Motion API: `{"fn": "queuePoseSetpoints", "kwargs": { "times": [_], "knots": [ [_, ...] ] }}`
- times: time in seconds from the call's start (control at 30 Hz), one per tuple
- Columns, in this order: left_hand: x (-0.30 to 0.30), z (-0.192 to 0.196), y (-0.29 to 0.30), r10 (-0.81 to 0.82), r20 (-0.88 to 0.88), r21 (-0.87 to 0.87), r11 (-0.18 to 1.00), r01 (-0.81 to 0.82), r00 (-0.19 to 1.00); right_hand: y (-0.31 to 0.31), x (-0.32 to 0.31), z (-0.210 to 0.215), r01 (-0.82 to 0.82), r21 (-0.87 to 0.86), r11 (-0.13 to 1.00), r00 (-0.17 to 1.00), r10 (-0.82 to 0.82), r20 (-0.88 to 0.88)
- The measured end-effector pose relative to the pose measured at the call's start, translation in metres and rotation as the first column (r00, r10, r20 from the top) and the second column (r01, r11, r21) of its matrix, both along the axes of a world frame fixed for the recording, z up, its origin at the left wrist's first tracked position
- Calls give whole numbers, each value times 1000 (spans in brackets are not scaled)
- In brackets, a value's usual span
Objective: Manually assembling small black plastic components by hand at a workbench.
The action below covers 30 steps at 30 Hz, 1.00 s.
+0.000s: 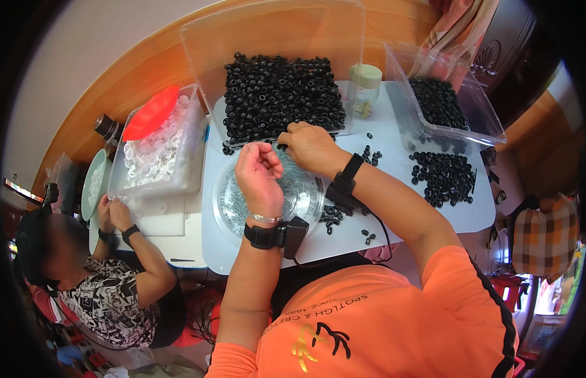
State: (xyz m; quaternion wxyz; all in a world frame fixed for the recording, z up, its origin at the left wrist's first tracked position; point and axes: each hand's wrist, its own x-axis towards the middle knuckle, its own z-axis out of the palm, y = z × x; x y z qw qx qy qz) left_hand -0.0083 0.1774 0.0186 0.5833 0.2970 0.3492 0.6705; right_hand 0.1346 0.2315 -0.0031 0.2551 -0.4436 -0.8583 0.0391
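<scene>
Head view: L. hand (261,176) is palm-up over the round clear tray (221,203), fingers curled in, gap narrow; cannot tell if anything is held. R. hand (310,148) is back-up at the near edge of the lg. clear bin (274,28), fingers bent down close together; tips partly hidden, so grip cannot be confirmed. Both wrists carry black strapped devices.

Black ring-shaped parts (280,97) heaped in lg. bin, a few at its near edge by R. fingertips. Tray, on the white counter (384,217), contains small clear pcs. (242,179) — exact shape too fine to tell. Loose black parts (443,179) spread on counter, R. side, in front of the 2nd clear bin (486,123), which is part-filled w/ similar pcs. Jar (367,94) w/ pale green lid stands between bins.

L. side: translucent bin (192,170) of white parts (151,160), red dish (151,113) resting on top. Co-worker's hands (114,213) meet just in front of it — held item, if any, too small to identify.
</scene>
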Motion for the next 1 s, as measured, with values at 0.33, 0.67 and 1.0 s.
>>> {"fn": "queuePoseSetpoints", "kwargs": {
  "times": [0.33,0.67,1.0],
  "knots": [
    [0,-8,9,-94,-177,-138,988,70,980,-12,21,25,-50,-209,977,952,-17,-307],
    [17,-1,-4,-341,-357,-157,940,304,870,-45,17,43,-56,-4,998,870,47,-491],
    [16,1,-4,-361,-302,-131,933,336,882,-43,21,35,-127,-115,985,792,31,-609]
  ]
}}
